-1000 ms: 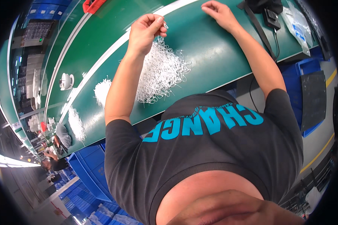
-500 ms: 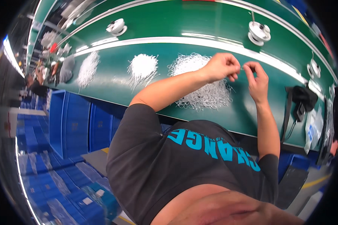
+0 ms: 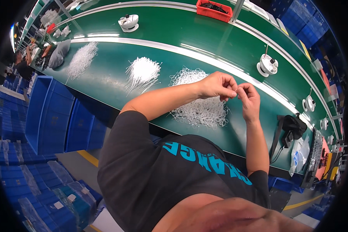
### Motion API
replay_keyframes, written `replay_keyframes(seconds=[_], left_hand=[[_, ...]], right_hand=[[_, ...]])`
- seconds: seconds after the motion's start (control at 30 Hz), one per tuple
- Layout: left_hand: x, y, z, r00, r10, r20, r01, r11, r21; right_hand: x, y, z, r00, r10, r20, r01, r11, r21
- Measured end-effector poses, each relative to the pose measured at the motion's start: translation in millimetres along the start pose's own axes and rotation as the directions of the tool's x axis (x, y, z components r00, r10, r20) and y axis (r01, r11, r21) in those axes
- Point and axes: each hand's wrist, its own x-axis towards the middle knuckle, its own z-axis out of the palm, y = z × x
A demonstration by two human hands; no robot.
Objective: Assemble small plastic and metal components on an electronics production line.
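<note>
My left hand (image 3: 217, 86) and my right hand (image 3: 249, 103) meet fingertip to fingertip above the green table. Both are pinched closed; whatever they hold is too small to make out. Under my left hand and forearm spreads a tangled pile of looped white cable ties (image 3: 199, 113), partly covered by them. Left of it lies a heap of straight white cable ties (image 3: 143, 72), fanned toward the table's near edge. Farther left is another heap of thin white strips (image 3: 82, 60).
White round fixtures (image 3: 267, 65) stand on the green belt (image 3: 162, 27) beyond a pale rail. A red bin (image 3: 214, 11) with dark parts is at the back. A black strapped bag (image 3: 294, 127) and clear plastic bag (image 3: 299, 154) lie right. Blue crates (image 3: 50, 116) stand at left; a person works far left.
My hands have come together, fingertips now touching where a small gap showed before. The whole view has shifted and tilted, bringing the red bin fully into sight.
</note>
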Motion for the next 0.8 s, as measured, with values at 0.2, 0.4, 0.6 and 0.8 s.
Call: replay_keyframes(seconds=[0.2, 0.4, 0.6, 0.8], left_hand=[[-12, 3, -22, 0.998, -0.015, 0.061, 0.015, 1.0, 0.008], [-30, 16, -58, 0.987, -0.034, 0.157, 0.015, 0.993, 0.117], [-60, 66, -200, 0.817, 0.362, -0.449, -0.231, 0.918, 0.322], [-127, 79, -393, 0.174, 0.454, -0.874, -0.519, 0.796, 0.31]], right_hand=[[10, -2, 11, 0.977, 0.157, 0.144, -0.173, 0.98, 0.103], [15, -1, 20, 0.988, 0.147, 0.033, -0.142, 0.982, -0.122], [15, 66, -45, 0.959, 0.041, -0.28, -0.123, 0.951, -0.283], [-10, 110, -58, 0.89, -0.03, -0.454, -0.192, 0.88, -0.435]])
